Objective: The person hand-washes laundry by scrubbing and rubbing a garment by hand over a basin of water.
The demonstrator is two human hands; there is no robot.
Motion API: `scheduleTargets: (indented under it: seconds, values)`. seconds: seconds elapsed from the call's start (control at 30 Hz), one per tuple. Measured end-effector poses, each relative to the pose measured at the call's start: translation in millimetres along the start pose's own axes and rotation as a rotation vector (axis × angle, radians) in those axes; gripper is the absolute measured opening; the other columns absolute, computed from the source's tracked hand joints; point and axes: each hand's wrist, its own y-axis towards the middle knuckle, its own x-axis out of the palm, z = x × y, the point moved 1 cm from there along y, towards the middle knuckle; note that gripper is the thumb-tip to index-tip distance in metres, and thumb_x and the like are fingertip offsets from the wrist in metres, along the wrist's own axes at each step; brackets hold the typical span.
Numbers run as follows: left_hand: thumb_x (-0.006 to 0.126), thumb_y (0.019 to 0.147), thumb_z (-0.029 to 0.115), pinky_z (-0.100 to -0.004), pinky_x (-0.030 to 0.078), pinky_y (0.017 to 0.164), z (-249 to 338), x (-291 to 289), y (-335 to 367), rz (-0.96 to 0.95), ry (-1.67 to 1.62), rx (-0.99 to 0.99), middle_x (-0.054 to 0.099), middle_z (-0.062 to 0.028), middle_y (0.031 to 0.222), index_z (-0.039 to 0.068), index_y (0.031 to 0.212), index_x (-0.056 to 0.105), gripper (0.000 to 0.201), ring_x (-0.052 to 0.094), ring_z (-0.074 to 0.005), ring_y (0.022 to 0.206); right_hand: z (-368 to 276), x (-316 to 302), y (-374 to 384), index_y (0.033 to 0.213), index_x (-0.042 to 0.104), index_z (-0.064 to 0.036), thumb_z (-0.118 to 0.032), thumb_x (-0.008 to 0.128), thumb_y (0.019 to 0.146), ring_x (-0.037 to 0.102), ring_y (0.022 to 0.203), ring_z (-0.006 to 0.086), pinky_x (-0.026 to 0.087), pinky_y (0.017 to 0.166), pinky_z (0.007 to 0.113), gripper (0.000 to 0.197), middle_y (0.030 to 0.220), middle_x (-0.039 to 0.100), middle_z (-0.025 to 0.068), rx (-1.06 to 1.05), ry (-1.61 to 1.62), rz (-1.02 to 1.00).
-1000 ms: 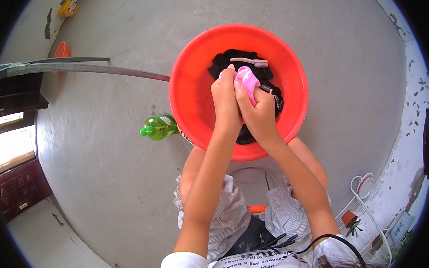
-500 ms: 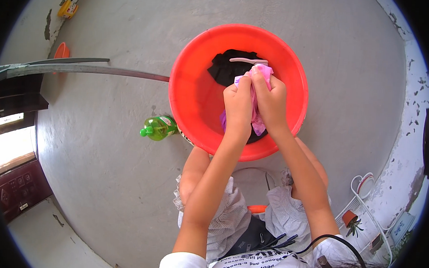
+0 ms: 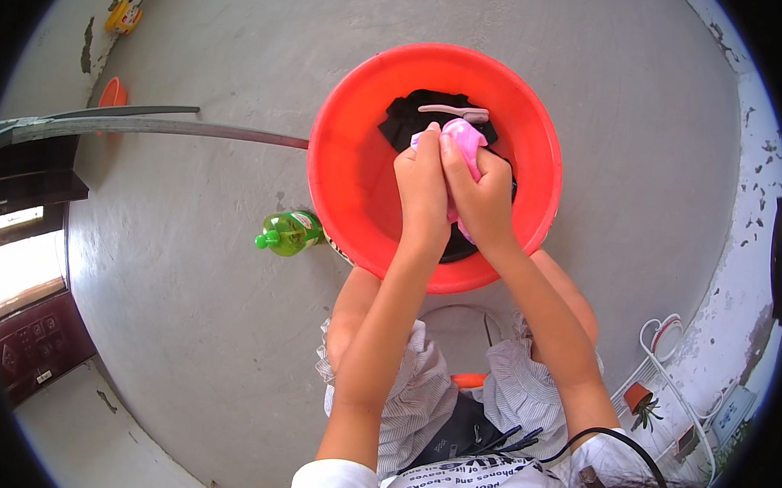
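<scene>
A pink cloth [image 3: 467,141] is bunched between my two hands over the red basin [image 3: 354,85]. My left hand [image 3: 424,189] grips it from the left, and my right hand [image 3: 483,196] has its fingers closed around the other side. Both thumbs lie close together at the far end of the bundle. Beyond them, a pale-handled brush [image 3: 453,112] rests on dark, wet-looking cloth [image 3: 405,121] inside the basin. More dark cloth [image 3: 457,247] shows beneath my wrists. My hands hide most of the pink cloth's middle.
A green bottle [image 3: 288,233] lies on the grey floor [image 3: 213,323], left of the basin. A long grey bar [image 3: 178,127] reaches toward the basin from the left. A white rack [image 3: 656,369] and a potted plant [image 3: 637,399] stand by the right wall.
Both hands have shifted slightly left with the pink cloth, which is now bunched differently between them. More of the brush shows. The basin and bottle have stayed in place.
</scene>
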Motion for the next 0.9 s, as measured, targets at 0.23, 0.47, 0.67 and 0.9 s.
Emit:
scheduleTargets:
  seconds: [0.23,0.47,0.67,0.9]
  values:
    - [0.049,0.085,0.024,-0.0219,0.037,0.049,-12,3,-3,0.019,0.009,-0.023,0.052,0.0015,0.067,0.004,0.077,0.056,0.023,0.047,-0.0061,0.057,-1,-6,11,0.068,0.056,0.0025,-0.023,0.053,0.087,0.046,0.054,0.0057,0.037,0.048,0.025,0.032,0.057,0.052,0.0034,0.123,0.119,0.040]
    - [0.049,0.085,0.027,-0.0236,0.038,0.049,2,-4,4,0.009,-0.060,-0.024,0.052,0.0009,0.065,0.006,0.073,0.055,0.025,0.047,-0.0066,0.055,2,5,-2,0.066,0.056,0.0022,-0.026,0.056,0.085,0.044,0.045,0.0083,0.035,0.042,0.029,0.034,0.046,0.045,0.0073,0.026,0.060,-0.002]
    - [0.049,0.085,0.028,-0.0239,0.036,0.046,9,-4,3,0.026,-0.042,0.000,0.050,0.0008,0.061,0.005,0.070,0.054,0.028,0.045,-0.0073,0.052,0,8,-9,0.066,0.056,0.0034,-0.024,0.056,0.084,0.043,0.042,0.0123,0.035,0.042,0.030,0.033,0.047,0.047,0.0123,0.012,-0.029,-0.058]
    - [0.048,0.088,0.024,-0.0226,0.026,0.042,-5,11,-4,0.048,-0.024,0.024,0.042,0.0060,0.054,0.007,0.058,0.047,0.034,0.034,-0.0020,0.047,5,-7,7,0.063,0.054,0.0021,-0.024,0.055,0.086,0.041,0.049,0.0047,0.033,0.043,0.025,0.034,0.050,0.046,0.0012,0.038,0.035,0.070]
